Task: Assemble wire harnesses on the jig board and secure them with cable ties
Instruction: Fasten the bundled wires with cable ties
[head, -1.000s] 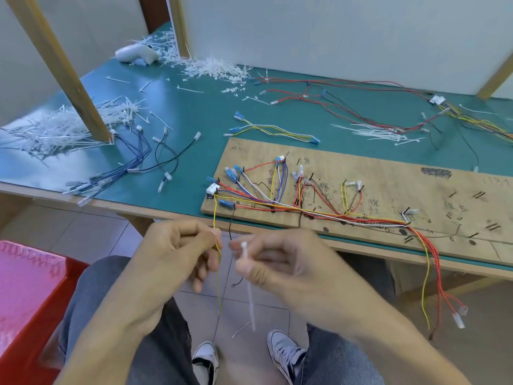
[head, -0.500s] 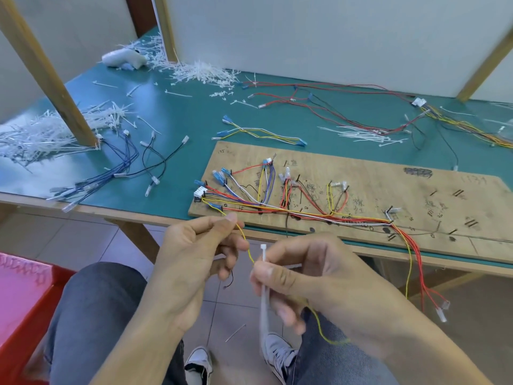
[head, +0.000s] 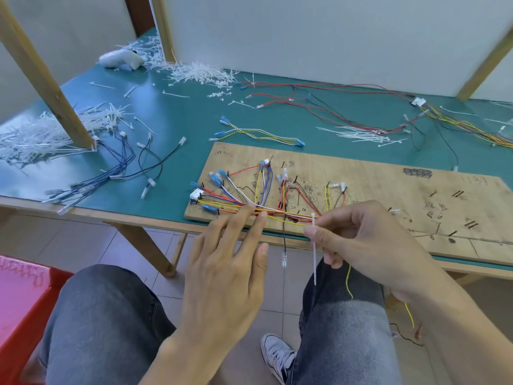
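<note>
A wooden jig board [head: 374, 187] lies on the green table, with a harness of red, yellow, white and blue wires [head: 249, 201] laid among its pegs. My left hand [head: 224, 262] has its fingers straight, and the fingertips press on the wire bundle at the board's front edge. My right hand [head: 361, 240] pinches a white cable tie [head: 314, 245] upright just in front of the bundle. A yellow wire [head: 350, 284] runs through that hand and hangs down over my knee. A black wire with a clear connector [head: 284, 259] dangles off the board's edge.
Piles of white cable ties [head: 41, 134] lie at the left and at the back [head: 200, 72]. Loose harnesses [head: 327, 107] spread over the green table [head: 177, 118]. A wooden post [head: 47, 79] stands at the left. A red stool [head: 19, 307] is beside my left knee.
My left hand has let go of the yellow wire and moved forward, now flat on the bundle. My right hand has risen to the board's edge with the cable tie.
</note>
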